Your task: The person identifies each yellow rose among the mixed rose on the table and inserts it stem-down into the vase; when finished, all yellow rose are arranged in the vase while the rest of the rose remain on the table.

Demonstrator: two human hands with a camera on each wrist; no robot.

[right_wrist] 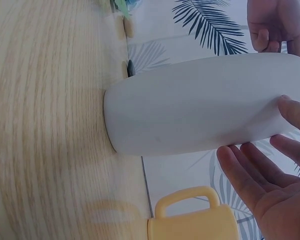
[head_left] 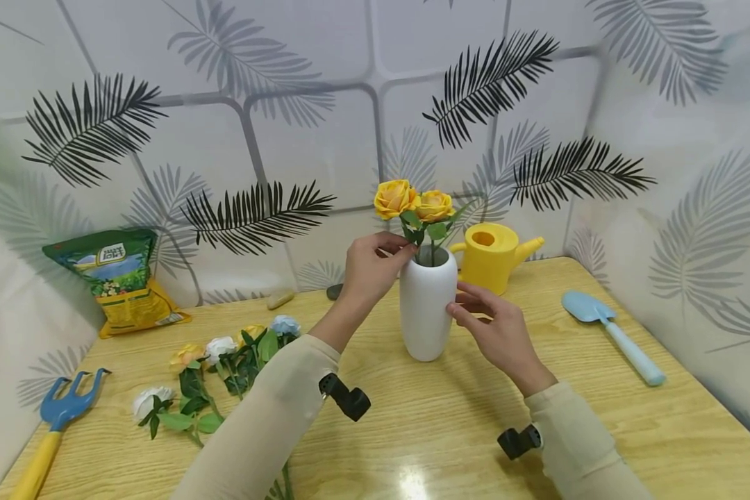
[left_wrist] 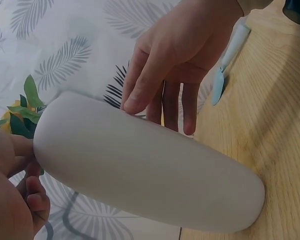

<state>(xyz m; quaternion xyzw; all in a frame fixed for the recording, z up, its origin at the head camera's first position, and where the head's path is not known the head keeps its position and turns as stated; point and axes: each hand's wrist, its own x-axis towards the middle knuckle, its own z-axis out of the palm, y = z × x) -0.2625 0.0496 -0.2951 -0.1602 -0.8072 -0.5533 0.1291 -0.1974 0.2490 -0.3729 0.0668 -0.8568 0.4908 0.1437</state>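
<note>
Left hand (head_left: 375, 267) was up at the mouth of the white vase (head_left: 426, 312), thumb & fingers curled in; AFAICT it pinched a stem of the yellow roses (head_left: 396, 199), tho the tips were partly hidden. On my feed, the R hand (head_left: 500, 330) had its fingers loosely spread, thumb & fingertips touching the vase's R side. I saw the vase upright on the bench (head_left: 437, 430), both blooms above its rim. Yellow watering can (head_left: 489, 260) stood just behind it to the R, w/ the lt. blue trowel (head_left: 631, 352) farther R. Loose flowers (head_left: 221, 349) lay to the L, btwn the vase & the blue-and-yellow fork (head_left: 64, 410).
</note>
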